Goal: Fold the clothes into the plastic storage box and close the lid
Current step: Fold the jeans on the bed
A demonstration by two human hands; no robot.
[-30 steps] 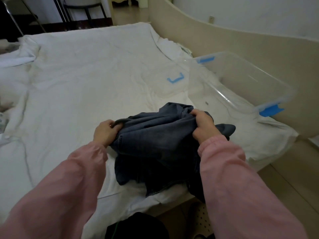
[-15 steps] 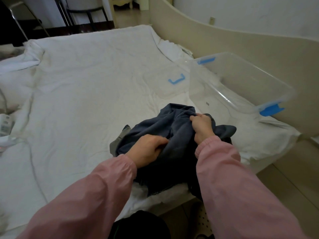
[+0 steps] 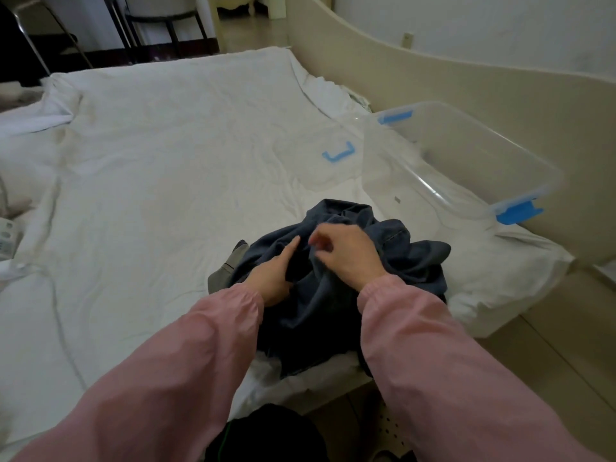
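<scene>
One clear storage box (image 3: 473,151) on the right, and two blue latches (image 3: 395,115) on it. One lid (image 3: 310,161) lies flat to its left, with one blue handle (image 3: 338,154). Near: one denim garment (image 3: 333,305), one grey piece (image 3: 228,270) peeking out. Two hands, left hand (image 3: 271,276) and right hand (image 3: 348,253), and two pink sleeves (image 3: 186,355).

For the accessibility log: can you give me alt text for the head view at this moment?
Two hands in pink sleeves, left hand and right hand, handle a crumpled dark denim garment on a white-sheeted bed. Beyond it to the right sits an open clear storage box with blue latches, its lid lying flat beside it.
</scene>
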